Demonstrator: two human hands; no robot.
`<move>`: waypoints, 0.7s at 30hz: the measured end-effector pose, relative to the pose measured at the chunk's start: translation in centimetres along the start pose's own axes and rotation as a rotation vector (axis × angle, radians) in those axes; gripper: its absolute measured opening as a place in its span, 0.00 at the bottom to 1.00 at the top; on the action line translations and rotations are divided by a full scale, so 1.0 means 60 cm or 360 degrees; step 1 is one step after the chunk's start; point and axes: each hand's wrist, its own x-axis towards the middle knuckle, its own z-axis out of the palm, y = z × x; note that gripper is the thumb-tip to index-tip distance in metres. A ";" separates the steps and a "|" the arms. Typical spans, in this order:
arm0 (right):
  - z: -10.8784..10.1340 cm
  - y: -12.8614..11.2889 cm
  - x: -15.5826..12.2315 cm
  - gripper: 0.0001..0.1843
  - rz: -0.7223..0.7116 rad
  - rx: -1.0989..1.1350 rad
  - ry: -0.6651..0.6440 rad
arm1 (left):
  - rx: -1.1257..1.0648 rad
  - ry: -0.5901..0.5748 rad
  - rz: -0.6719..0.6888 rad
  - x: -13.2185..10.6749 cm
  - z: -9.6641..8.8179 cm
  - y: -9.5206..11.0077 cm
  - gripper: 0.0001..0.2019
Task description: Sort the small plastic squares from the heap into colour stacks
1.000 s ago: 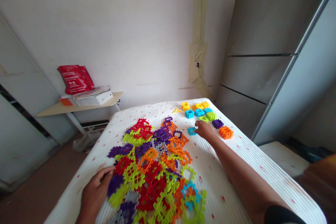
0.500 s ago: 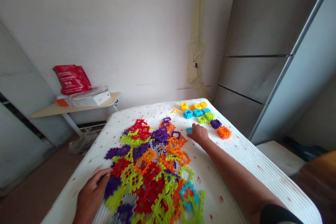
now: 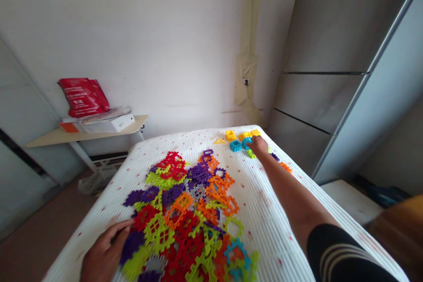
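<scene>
My left hand (image 3: 105,251) rests at the left edge of a pile of flat plastic interlocking pieces (image 3: 188,224), its fingers loosely extended beside a purple piece (image 3: 132,245) and holding nothing visible. At the far right of the table, my right hand (image 3: 259,145) is closed at a blue interlocking block (image 3: 247,142); the fingers partly hide it. Another blue block (image 3: 235,146) stands just left of it. Yellow blocks (image 3: 230,135) are behind, and a green block (image 3: 251,153) sits in front. My right wrist covers part of the purple block (image 3: 275,157).
A white ribbed cover with red dots (image 3: 264,211) lies over the table. An orange block (image 3: 285,167) is near its right edge, and a yellow triangle (image 3: 219,141) lies at the back. Left stands a side table (image 3: 139,124) with a red bag (image 3: 82,97). A grey cabinet (image 3: 304,97) is at right.
My right hand has moved away and to the right, up to the block group. The blue piece formerly under its fingers has left that spot. My left hand stays beside the pile.
</scene>
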 end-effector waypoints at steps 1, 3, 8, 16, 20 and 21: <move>0.004 -0.001 0.004 0.18 -0.0008 -0.0002 -0.0006 | 0.0004 0.0004 0.0003 0.000 0.000 -0.001 0.19; 0.011 -0.003 0.010 0.17 -0.0021 -0.0002 -0.0013 | 0.0023 0.0001 -0.0005 0.001 0.000 -0.002 0.19; 0.021 -0.007 0.017 0.18 -0.0006 0.0001 -0.0038 | 0.0042 0.0023 0.0016 0.003 0.002 -0.007 0.18; 0.015 -0.015 0.014 0.19 0.0029 -0.0008 -0.0069 | 0.0104 0.0063 0.0051 -0.002 0.000 0.000 0.19; -0.003 -0.022 0.001 0.20 -0.0036 0.0008 0.0030 | 0.0049 0.0069 0.0099 -0.005 0.000 0.003 0.18; -0.006 -0.025 -0.006 0.20 -0.0106 0.0025 0.0081 | 0.0040 0.0060 0.0096 -0.006 0.000 0.003 0.19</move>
